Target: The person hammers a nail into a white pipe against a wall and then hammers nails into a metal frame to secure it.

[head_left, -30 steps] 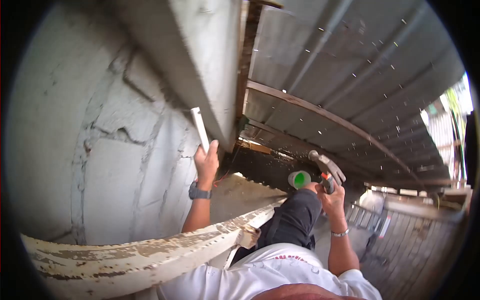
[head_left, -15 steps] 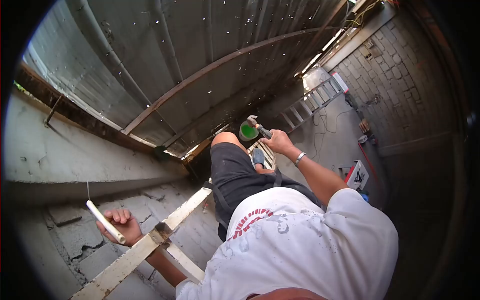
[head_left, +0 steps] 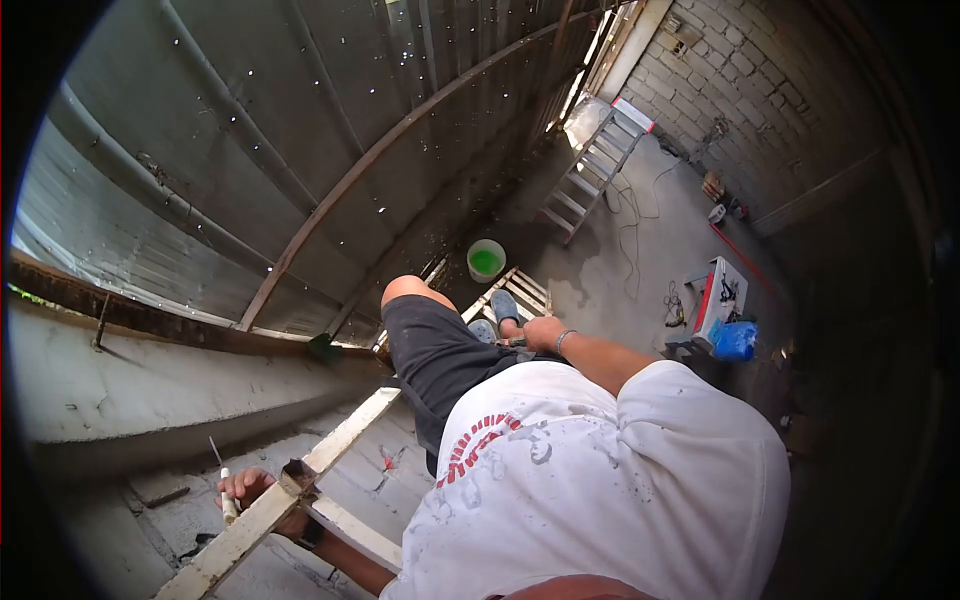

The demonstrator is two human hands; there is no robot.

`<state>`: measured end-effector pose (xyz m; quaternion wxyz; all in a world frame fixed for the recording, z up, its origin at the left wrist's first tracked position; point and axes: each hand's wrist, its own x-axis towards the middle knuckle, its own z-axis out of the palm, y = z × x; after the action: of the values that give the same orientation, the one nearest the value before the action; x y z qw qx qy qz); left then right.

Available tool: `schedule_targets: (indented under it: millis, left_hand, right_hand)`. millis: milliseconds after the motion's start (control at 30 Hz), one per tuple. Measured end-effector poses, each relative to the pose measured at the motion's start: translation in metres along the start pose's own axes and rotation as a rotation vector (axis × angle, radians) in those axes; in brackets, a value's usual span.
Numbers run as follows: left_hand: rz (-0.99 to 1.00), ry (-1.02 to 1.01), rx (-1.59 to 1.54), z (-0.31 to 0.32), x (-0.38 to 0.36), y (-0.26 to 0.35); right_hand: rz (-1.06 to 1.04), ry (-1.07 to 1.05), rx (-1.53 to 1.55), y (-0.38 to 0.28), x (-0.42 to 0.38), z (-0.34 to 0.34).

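My left hand [head_left: 252, 490] is at the lower left, fingers curled round a white tube-like handle [head_left: 229, 503] with a thin metal rod pointing up from it. Beside this hand runs a white-painted frame [head_left: 347, 432] with chipped edges. Near my lap, my right hand [head_left: 543, 334] is closed on the hammer [head_left: 515, 341], which is mostly hidden by the hand and clothing.
A bucket with green inside [head_left: 486, 261] stands on the floor beyond my feet. An aluminium ladder [head_left: 590, 178] lies farther off. A white and red box [head_left: 716, 300] and blue bag [head_left: 736, 341] are at right. Corrugated sheeting [head_left: 330, 130] rises at upper left.
My right hand has come down toward my lap with the hammer. My left hand and the white handle have shifted lower, and the handle now stands more upright. The view has turned slightly.
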<state>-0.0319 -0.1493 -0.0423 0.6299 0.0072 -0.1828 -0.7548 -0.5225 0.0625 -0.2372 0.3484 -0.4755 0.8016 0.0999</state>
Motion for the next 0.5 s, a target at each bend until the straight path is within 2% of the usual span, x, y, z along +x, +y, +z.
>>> schedule_targets:
  millis: [100,167,267,300,367,400,467,500]
  left_hand:
    - [0.005,-0.034,0.067,0.018,0.003,-0.004]
    - [0.019,0.048,0.152,0.030,0.002,-0.003]
    - [0.043,0.067,0.302,0.070,-0.003,-0.024]
    - [0.040,0.063,0.305,0.063,-0.005,-0.022]
    - [0.291,0.170,0.963,0.043,-0.008,-0.015]
    - [0.287,0.164,0.964,0.039,-0.009,-0.011]
    - [0.159,0.102,0.580,0.036,-0.007,-0.009]
    - [0.158,0.096,0.580,0.036,-0.006,-0.010]
  right_hand:
    - [0.026,-0.010,0.054,0.001,0.004,0.003]
    - [0.066,-0.039,0.091,0.004,0.009,0.006]
    - [0.068,-0.026,0.105,0.009,0.013,0.011]
    - [0.069,-0.024,0.111,0.010,0.013,0.012]
    - [0.071,-0.054,0.100,0.012,0.011,0.015]
    - [0.074,-0.052,0.107,0.013,0.010,0.017]
    - [0.055,-0.095,0.098,0.017,0.008,0.019]
    - [0.056,-0.091,0.103,0.018,0.007,0.019]
